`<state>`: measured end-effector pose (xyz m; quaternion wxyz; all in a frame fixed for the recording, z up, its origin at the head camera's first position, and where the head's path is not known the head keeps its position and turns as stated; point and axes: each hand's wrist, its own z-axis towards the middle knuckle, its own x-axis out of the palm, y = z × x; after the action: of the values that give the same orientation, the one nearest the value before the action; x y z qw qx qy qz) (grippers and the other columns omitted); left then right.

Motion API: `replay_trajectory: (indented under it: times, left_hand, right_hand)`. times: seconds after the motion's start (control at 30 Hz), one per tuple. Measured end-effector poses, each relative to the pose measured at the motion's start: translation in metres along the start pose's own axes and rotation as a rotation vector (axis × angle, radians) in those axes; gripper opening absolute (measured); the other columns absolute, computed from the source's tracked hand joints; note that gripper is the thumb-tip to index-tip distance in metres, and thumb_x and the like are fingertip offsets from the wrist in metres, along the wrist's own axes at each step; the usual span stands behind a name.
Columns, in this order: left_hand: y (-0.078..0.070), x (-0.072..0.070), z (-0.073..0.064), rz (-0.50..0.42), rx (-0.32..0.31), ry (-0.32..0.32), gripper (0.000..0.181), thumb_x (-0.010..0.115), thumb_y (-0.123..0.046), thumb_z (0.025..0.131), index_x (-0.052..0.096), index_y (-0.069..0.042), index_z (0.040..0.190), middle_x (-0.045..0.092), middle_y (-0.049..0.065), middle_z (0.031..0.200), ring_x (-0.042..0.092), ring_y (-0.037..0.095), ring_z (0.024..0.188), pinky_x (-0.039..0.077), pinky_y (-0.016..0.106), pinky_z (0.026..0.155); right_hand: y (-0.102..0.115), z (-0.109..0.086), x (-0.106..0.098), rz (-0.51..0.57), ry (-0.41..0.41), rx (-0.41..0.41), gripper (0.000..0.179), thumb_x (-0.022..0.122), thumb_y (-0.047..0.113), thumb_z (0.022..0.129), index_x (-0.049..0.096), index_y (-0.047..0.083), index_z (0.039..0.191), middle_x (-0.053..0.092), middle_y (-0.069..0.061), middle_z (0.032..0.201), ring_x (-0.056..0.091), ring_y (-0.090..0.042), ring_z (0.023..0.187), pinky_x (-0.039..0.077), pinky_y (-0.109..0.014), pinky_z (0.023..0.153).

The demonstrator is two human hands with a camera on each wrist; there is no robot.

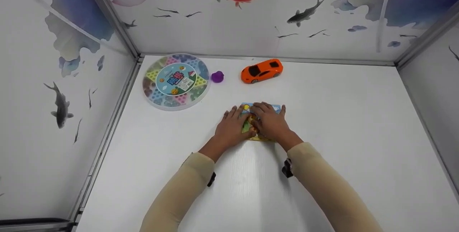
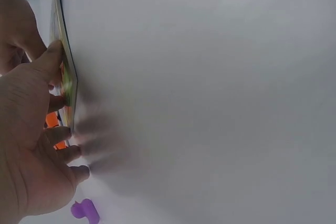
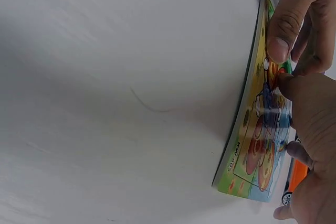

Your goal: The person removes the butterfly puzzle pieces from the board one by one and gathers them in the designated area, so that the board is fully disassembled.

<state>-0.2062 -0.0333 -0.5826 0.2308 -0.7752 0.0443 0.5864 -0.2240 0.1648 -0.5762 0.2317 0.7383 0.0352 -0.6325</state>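
Observation:
A flat cartoon jigsaw puzzle board [image 3: 252, 150] lies on the white table, its picture in yellow, green, red and blue. In the head view both hands cover most of this puzzle board [image 1: 277, 108]. The left hand [image 1: 231, 128] rests on its left part with the fingers stretched out, and its thumb [image 3: 279, 45] presses on the picture. On the right part lies the right hand [image 1: 271, 122], fingers spread and thumb touching the picture near the left thumb. What lies under the palms is hidden.
Behind the board stands an orange toy car [image 1: 261, 71]. A small purple toy duck [image 2: 88, 211] sits to its left, beside a round board-game box [image 1: 150, 92] with coloured patterns. Printed wall panels [image 1: 244, 27] enclose the table at the back and sides.

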Motion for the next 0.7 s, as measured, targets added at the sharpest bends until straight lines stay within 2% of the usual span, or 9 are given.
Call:
replay_trajectory:
  times: [0.23,0.5,0.7]
  left_hand:
    - [0.002,0.003,0.001,-0.02,-0.001,-0.008,0.102,0.056,-0.073,0.106,0.018,-0.011,0.178,0.017,0.008,0.188,0.016,0.032,0.174,0.02,0.052,0.141]
    - [0.006,0.002,0.007,-0.039,-0.041,0.001,0.11,0.061,-0.077,0.101,0.018,-0.013,0.179,0.017,0.003,0.188,0.017,0.029,0.174,0.018,0.054,0.141]
    - [0.005,-0.004,0.014,-0.047,-0.058,0.0,0.115,0.07,-0.076,0.095,0.022,-0.014,0.178,0.026,0.004,0.184,0.025,0.03,0.17,0.025,0.054,0.139]
  right_hand:
    - [0.001,0.0,0.001,-0.024,0.001,-0.008,0.054,0.063,0.033,0.114,0.053,0.019,0.165,0.048,-0.007,0.173,0.043,-0.035,0.162,0.016,-0.094,0.119]
    - [0.002,0.002,-0.002,-0.022,0.046,0.006,0.058,0.064,0.036,0.113,0.049,0.022,0.168,0.047,-0.006,0.173,0.042,-0.036,0.162,0.012,-0.095,0.119]
    - [0.003,0.009,-0.007,-0.026,0.066,0.012,0.058,0.067,0.024,0.11,0.052,0.024,0.166,0.048,-0.006,0.17,0.042,-0.038,0.16,0.011,-0.096,0.118]
